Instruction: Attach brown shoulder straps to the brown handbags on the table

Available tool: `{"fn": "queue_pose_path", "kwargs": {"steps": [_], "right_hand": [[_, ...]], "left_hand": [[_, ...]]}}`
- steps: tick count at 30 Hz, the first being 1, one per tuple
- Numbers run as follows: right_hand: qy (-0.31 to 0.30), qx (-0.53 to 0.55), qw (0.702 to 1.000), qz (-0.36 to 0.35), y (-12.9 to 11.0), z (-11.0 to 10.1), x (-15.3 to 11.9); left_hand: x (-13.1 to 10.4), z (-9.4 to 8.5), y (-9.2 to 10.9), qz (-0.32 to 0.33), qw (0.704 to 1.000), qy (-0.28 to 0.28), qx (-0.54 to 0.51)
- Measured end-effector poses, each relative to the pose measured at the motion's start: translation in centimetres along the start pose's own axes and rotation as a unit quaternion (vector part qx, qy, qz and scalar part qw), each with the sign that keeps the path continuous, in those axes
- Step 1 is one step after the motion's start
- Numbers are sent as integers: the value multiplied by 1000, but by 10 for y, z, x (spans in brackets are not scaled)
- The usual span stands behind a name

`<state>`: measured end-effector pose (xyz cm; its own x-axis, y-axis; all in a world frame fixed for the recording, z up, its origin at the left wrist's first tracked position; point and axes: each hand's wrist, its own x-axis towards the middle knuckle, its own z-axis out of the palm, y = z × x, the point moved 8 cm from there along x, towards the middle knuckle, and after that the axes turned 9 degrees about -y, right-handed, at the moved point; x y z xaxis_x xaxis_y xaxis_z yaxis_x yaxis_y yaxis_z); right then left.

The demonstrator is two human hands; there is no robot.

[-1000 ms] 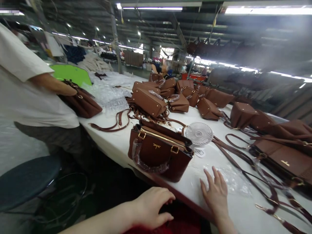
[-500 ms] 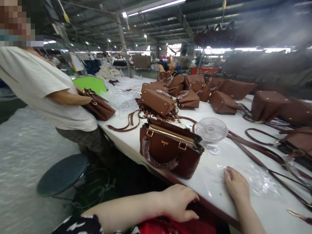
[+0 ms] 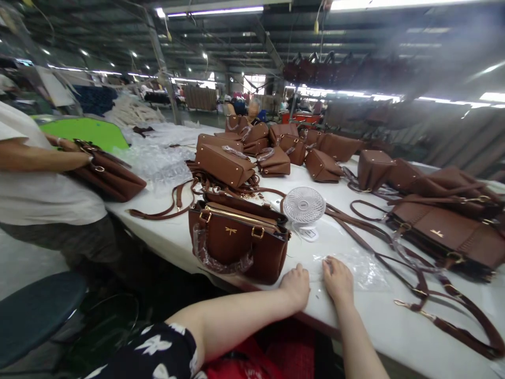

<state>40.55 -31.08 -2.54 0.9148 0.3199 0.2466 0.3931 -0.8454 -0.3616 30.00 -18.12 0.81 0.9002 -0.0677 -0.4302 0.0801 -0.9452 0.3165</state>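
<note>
My left hand (image 3: pixel 295 287) rests at the table's front edge with its fingers curled in; whether something small is inside them is hidden. Just right of it, my right hand (image 3: pixel 338 279) lies on the white table (image 3: pixel 315 310), fingers bent, beside a thin clear plastic sheet (image 3: pixel 366 269). A brown handbag (image 3: pixel 240 242) with a gold dragonfly emblem stands upright left of my hands, its plastic-wrapped handle hanging down in front. Behind my hands stands a small white fan (image 3: pixel 304 206).
Several brown bags (image 3: pixel 224 163) lie across the back. Another bag (image 3: pixel 445 234) and long straps (image 3: pixel 461 316) cover the right side. At the left, a person in a white shirt (image 3: pixel 43 184) handles a brown bag (image 3: pixel 114 176) near a dark stool (image 3: pixel 39 316).
The view has turned right, so things appear shifted left. My left hand has moved up from my lap to the table edge, and its fingers have curled in.
</note>
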Motion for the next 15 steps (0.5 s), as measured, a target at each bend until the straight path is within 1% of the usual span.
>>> {"fn": "queue_pose_path", "kwargs": {"steps": [2,4,6,8,10,12,14,15], "right_hand": [[6,-1,1000,0,-1,-1,0],[13,-5,1000,1,-2,-2,0],[20,-7,1000,1,-3,-2,1],[28,-7,1000,0,-5,-3,0],[36,-1,999,-4,-7,-4,-1],[42,8,999,-9,-9,-5,-2],[48,22,998,-15,-12,-7,-2],[51,30,998,-18,-13,-8,-1]], "left_hand": [[9,-4,4,7,1000,-4,22],[12,-8,8,20,999,-13,39],[7,-9,9,30,998,-22,55],[-5,-7,5,34,996,-35,71],[-24,4,-2,61,990,-69,107],[-48,26,-9,127,972,-136,142],[-76,50,-21,192,950,-217,112],[-89,58,-28,210,943,-248,78]]}}
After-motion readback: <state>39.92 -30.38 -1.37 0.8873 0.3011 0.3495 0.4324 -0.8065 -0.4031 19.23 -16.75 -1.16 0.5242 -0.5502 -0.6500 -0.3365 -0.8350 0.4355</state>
